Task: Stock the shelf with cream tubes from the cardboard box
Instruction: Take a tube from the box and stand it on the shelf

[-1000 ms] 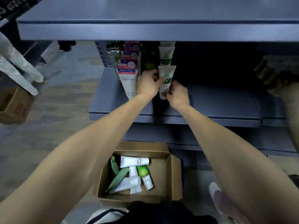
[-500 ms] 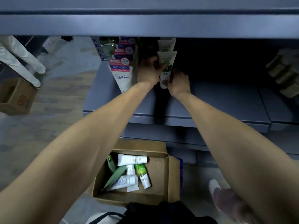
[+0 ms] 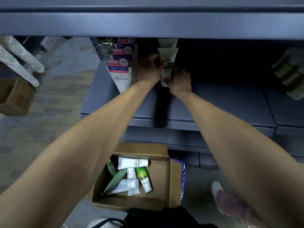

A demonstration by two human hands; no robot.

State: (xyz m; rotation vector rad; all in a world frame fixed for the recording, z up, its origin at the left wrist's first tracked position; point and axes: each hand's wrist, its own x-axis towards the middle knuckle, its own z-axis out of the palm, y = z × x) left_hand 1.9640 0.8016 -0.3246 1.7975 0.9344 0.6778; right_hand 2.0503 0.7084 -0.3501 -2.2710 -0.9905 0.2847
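Head view — cream tube (image 3: 167, 63) between both hands' grip

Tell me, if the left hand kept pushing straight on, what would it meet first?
The left hand points into the shelf and already touches the white-and-green cream tube. Straight on, it would likely meet the dark green items behind; depth there is unclear.

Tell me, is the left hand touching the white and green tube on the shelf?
Touching: the head view shows the left hand gripping the white and green tube.
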